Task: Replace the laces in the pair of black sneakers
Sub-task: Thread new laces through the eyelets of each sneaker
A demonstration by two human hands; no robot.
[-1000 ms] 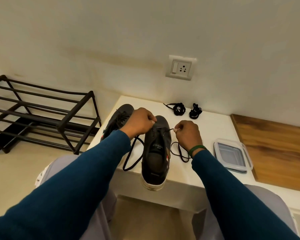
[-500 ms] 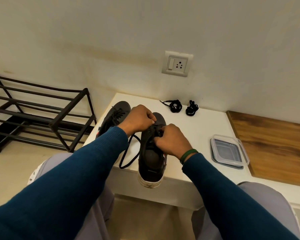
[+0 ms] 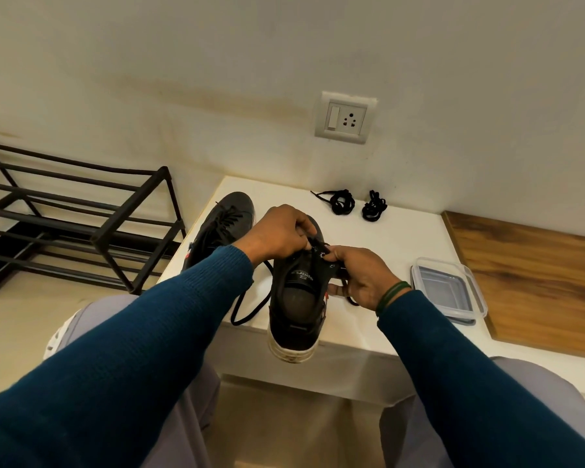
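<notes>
Pinching the black lace (image 3: 233, 319) at the upper eyelets with curled fingers, the left hand (image 3: 277, 231) works opposite the right hand (image 3: 362, 275), whose curled fingers grip the near black sneaker (image 3: 296, 312) overhanging the white table (image 3: 402, 238), tongue lettering unreadable, second sneaker (image 3: 223, 221) at 10 o'clock, two coiled laces (image 3: 343, 201) at 1 o'clock.

- White lettering is printed on the tongue of the near sneaker (image 3: 298, 292); it is seen upside down and cannot be read with certainty.
</notes>
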